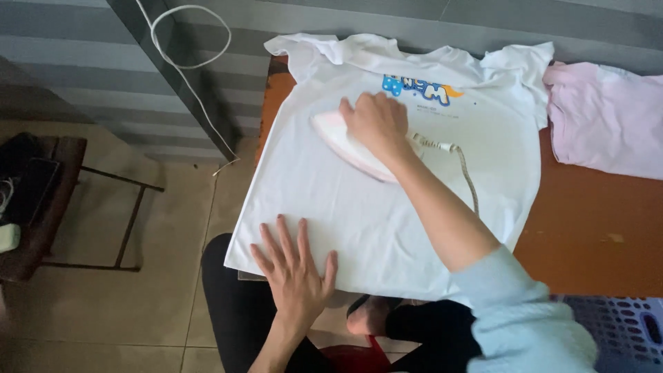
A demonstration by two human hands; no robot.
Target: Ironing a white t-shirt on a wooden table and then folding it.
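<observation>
A white T-shirt (387, 214) with a blue and yellow print near its collar lies spread flat on an orange-brown table (594, 228). My right hand (376, 124) grips the handle of a white and pink iron (345, 145) that rests on the shirt's chest area. The iron's braided cord (466, 173) trails back toward me along my forearm. My left hand (293, 266) lies flat with fingers spread on the shirt's lower hem, near the table's front edge.
A pale pink garment (604, 117) lies crumpled at the table's right. A white cable (186, 62) loops along the striped wall. A dark wooden stool (48, 200) stands at left on the tiled floor. A blue perforated basket (621, 331) sits at lower right.
</observation>
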